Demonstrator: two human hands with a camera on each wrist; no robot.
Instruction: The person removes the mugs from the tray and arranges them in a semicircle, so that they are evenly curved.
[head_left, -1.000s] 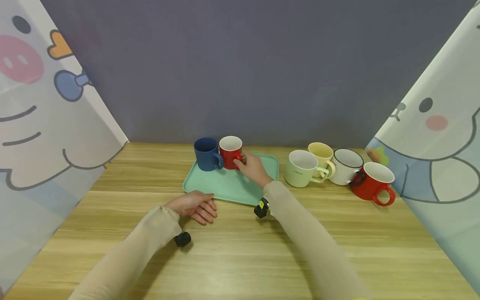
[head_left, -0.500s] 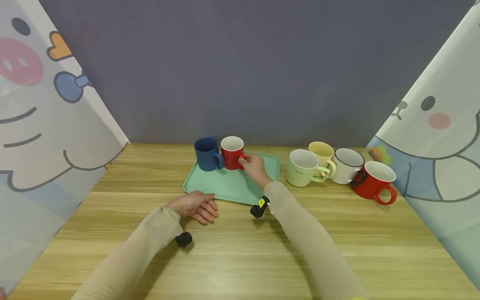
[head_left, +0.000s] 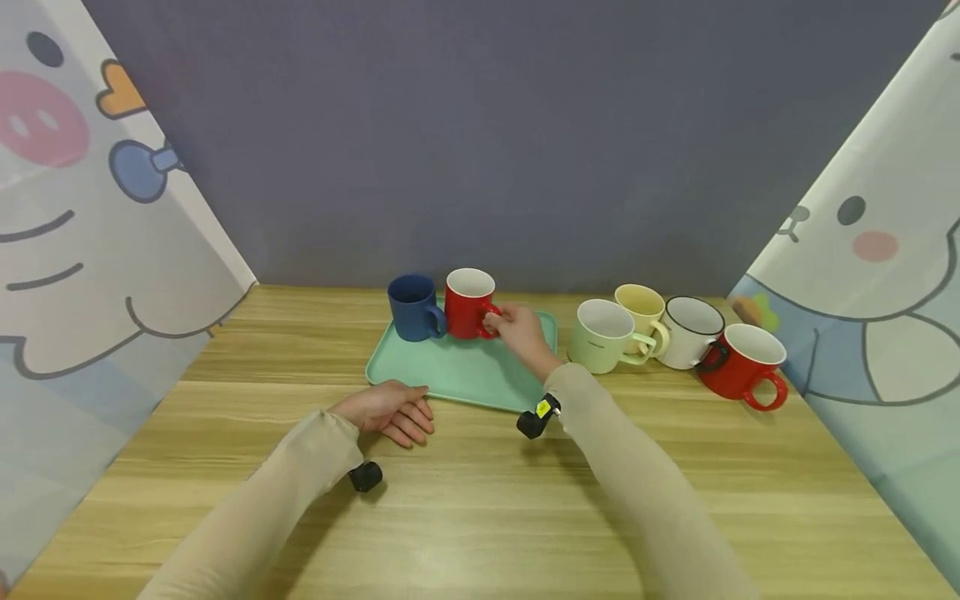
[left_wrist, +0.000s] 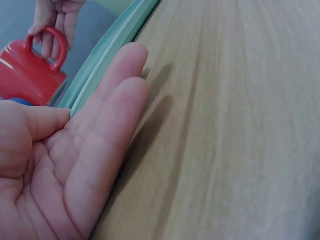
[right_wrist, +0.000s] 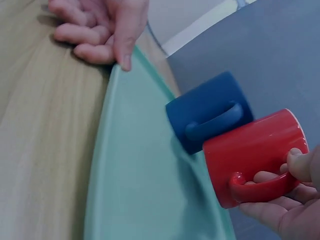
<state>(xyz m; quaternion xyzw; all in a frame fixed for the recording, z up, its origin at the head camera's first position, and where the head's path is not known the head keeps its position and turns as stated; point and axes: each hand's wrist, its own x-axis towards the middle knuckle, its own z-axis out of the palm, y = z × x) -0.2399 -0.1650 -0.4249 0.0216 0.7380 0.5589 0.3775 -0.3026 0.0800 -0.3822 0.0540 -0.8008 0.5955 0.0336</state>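
Observation:
My right hand (head_left: 522, 337) grips the handle of a red mug (head_left: 467, 307) with a white inside. The mug is upright over the back of a mint-green tray (head_left: 465, 379) and seems slightly raised from it. A dark blue mug (head_left: 411, 312) stands just left of it, handle turned right. In the right wrist view, fingers (right_wrist: 267, 212) reach through the red mug's handle, with the thumb on top. My left hand (head_left: 386, 412) lies at the tray's front-left corner. Its thumb touches the rim (left_wrist: 95, 72), while the other fingers extend loosely outside it, palm upward.
Right of the tray stand a pale green mug (head_left: 600, 342), a yellow mug (head_left: 640, 310), a white mug (head_left: 690, 333) with a black rim, and another red mug (head_left: 746, 362), close together. A grey wall (head_left: 480, 142) rises behind the wooden table (head_left: 450, 517).
My right hand has drawn the red mug a little to the right, away from the blue mug, and it looks slightly higher. The left hand has stayed at the tray's corner.

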